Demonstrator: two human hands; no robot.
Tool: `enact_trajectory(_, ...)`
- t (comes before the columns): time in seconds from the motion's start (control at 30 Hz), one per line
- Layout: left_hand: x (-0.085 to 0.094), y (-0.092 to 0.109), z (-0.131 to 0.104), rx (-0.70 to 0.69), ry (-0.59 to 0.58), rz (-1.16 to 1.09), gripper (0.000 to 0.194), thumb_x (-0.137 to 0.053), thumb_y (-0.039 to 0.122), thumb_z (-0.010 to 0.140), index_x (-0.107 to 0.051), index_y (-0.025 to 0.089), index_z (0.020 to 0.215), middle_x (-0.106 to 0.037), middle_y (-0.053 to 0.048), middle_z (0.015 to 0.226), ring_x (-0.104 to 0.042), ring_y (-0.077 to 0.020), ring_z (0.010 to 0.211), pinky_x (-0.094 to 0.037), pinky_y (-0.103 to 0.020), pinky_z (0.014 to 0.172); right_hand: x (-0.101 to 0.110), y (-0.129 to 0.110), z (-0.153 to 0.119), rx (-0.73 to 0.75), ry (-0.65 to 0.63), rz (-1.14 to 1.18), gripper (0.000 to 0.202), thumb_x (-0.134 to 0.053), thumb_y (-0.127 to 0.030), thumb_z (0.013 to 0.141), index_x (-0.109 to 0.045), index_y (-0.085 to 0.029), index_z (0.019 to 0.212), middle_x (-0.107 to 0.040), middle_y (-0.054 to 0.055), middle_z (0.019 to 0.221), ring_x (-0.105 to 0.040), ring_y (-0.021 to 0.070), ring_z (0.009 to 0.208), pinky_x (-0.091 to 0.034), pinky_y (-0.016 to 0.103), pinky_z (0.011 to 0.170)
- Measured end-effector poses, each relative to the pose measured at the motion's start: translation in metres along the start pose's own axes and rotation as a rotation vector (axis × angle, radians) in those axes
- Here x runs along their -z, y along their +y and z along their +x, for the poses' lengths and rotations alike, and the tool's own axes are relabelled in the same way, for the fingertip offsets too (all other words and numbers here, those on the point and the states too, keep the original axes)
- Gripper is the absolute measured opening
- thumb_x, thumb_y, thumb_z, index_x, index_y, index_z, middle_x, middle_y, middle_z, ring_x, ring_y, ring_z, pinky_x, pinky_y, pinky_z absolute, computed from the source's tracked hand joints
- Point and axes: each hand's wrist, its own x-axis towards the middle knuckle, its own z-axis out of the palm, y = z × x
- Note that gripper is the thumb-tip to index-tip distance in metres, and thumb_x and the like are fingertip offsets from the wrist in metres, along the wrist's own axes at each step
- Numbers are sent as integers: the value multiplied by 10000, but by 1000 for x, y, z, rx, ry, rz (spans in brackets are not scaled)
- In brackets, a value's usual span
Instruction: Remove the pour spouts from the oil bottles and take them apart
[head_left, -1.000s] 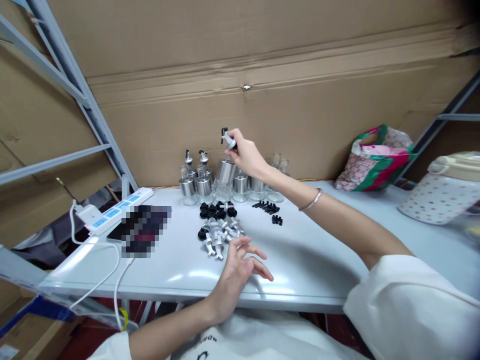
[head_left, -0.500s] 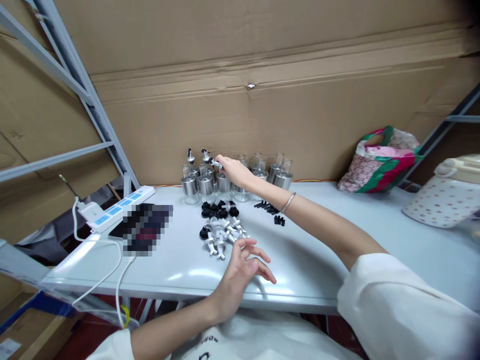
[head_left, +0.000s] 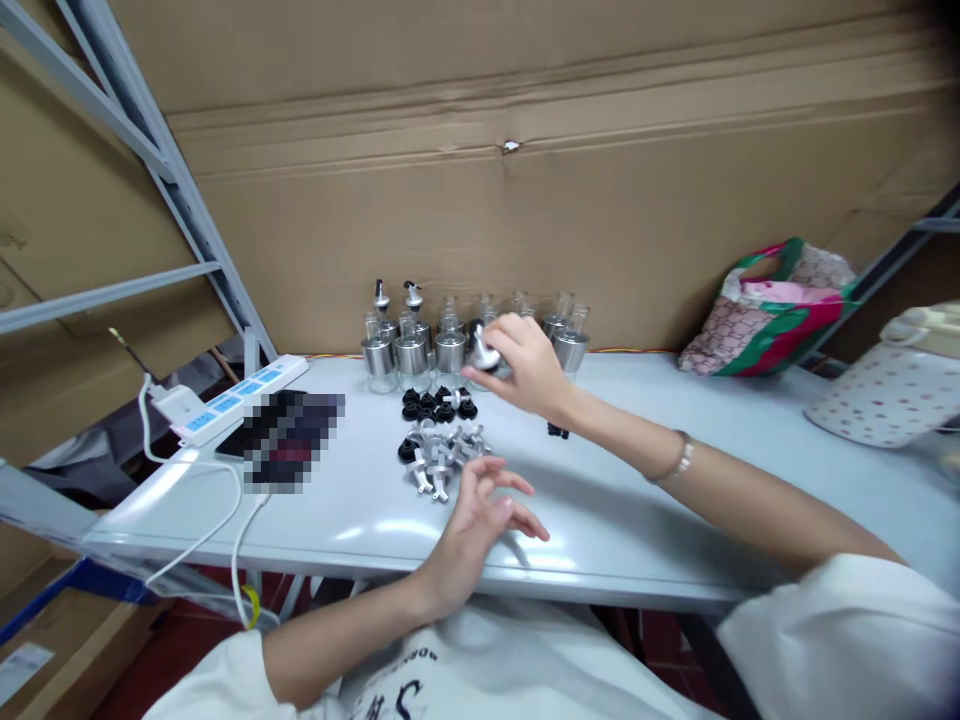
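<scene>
My right hand [head_left: 525, 368] is closed on a silver pour spout [head_left: 484, 352] with a black tip, held in front of the row of glass bottles with steel sleeves [head_left: 451, 353]. Two bottles at the back left carry pour spouts with black tips [head_left: 413, 294]; the others that show have bare necks. My left hand [head_left: 480, 520] hovers over the table's front edge, fingers spread and holding nothing. Just beyond it lies a pile of loose silver spouts [head_left: 441, 455]. Black rubber stoppers [head_left: 426, 405] are grouped between that pile and the bottles.
Small black pieces [head_left: 557, 431] lie partly hidden by my right forearm. On the left are a power strip [head_left: 244, 400], a blurred-out dark device [head_left: 281, 440] and white cables. A patterned bag [head_left: 780, 320] and a dotted container [head_left: 885, 385] stand at the right. Cardboard [head_left: 525, 230] walls the back.
My right hand has moved right and back toward me from above the bottles, carrying the pour spout, which has turned in the fingers. My left hand has stayed nearly still.
</scene>
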Motion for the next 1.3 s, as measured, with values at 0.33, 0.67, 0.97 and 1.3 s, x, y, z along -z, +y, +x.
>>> enact_trajectory(0.33, -2, 1, 4, 28, 144, -27, 552, -628, 516, 784, -400, 196, 1172, -606, -4, 852, -617, -143, 726, -455, -306, 748, 19, -51, -88, 16, -143, 89, 372, -418, -462, 916, -593, -135, 943, -650, 121, 896, -497, 252, 903, -340, 400, 787)
enact_trajectory(0.67, 1, 1, 0, 52, 67, 94, 551, -656, 560, 740, -458, 192, 1098, -462, 40, 735, -412, -84, 644, -349, -231, 636, 26, -42, -81, 175, -238, 159, 676, -168, -620, 920, -591, -106, 1032, -656, 151, 984, -527, 276, 960, -294, 447, 850)
enact_trajectory(0.97, 2, 3, -2, 49, -5, 130, 435, -511, 595, 828, -462, 187, 972, -522, 7, 815, -501, -102, 691, -381, -266, 718, 29, -32, -82, 142, -102, 245, 654, -218, -681, 884, -576, -138, 954, -662, 101, 849, -580, 207, 789, -352, 392, 811)
enact_trajectory(1.3, 0, 5, -3, 88, -41, 248, 401, -510, 565, 841, -313, 216, 859, -335, 85, 640, -300, -48, 520, -234, -209, 514, 33, -35, -80, 282, -158, 162, 383, -356, -439, 965, -580, -134, 904, -660, 79, 790, -575, 193, 802, -385, 362, 787)
